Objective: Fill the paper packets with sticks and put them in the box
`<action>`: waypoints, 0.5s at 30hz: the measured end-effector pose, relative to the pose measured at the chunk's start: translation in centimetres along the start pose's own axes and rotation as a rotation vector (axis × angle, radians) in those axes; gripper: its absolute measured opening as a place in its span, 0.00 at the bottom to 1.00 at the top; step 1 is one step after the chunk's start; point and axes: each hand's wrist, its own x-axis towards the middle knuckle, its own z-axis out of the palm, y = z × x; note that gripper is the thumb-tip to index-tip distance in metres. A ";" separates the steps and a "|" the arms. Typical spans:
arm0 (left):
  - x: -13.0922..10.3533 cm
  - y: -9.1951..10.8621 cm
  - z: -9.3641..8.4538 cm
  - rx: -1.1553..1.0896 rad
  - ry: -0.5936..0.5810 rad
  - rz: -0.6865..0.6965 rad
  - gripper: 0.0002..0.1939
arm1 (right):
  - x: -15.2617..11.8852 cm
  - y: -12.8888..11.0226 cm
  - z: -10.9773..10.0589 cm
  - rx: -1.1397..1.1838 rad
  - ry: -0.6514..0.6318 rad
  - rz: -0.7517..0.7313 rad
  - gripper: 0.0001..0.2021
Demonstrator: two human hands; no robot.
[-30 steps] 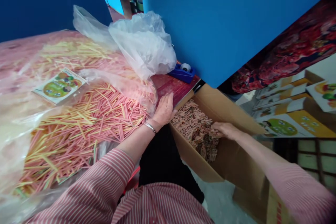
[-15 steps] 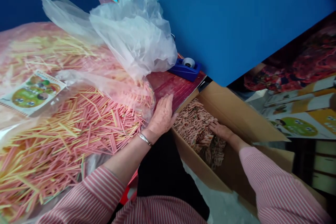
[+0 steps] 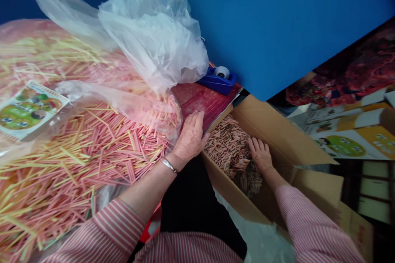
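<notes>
My left hand (image 3: 189,137) lies flat, fingers stretched out, on the dark red tabletop (image 3: 197,98) near its edge. Inside the open cardboard box (image 3: 262,121), my right hand (image 3: 260,154) rests its spread fingers at the right side of a heap of small brownish-pink packets (image 3: 226,141); their exact kind is too small to make out. Neither hand grips anything. Left of my left hand, a great pile of thin pink and yellow sticks (image 3: 114,144) spreads out, partly under clear plastic.
A crumpled clear plastic bag (image 3: 160,37) sits behind the sticks. A blue tape dispenser (image 3: 219,80) stands by a large blue panel (image 3: 265,20). On the sticks lies a printed carton (image 3: 29,111). More printed cartons (image 3: 348,139) stack at the right.
My right hand has shifted slightly right across the packets, its fingers now more spread and pointing farther forward. My left hand stays in place. The view has turned a little.
</notes>
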 end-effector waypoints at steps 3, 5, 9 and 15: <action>0.0 -0.1 0.1 0.011 0.001 0.003 0.35 | -0.8 -0.8 -0.3 0.077 0.020 0.299 0.23; 0.1 -0.2 0.1 0.007 0.002 0.004 0.35 | -1.6 -1.5 0.0 0.176 0.032 0.531 0.25; 0.1 -0.2 0.2 0.003 0.000 0.011 0.34 | -2.9 -3.0 1.8 0.260 0.041 0.803 0.26; -0.1 0.1 -0.1 -0.015 -0.002 0.004 0.34 | -1.1 -3.8 4.3 0.390 -0.035 0.784 0.15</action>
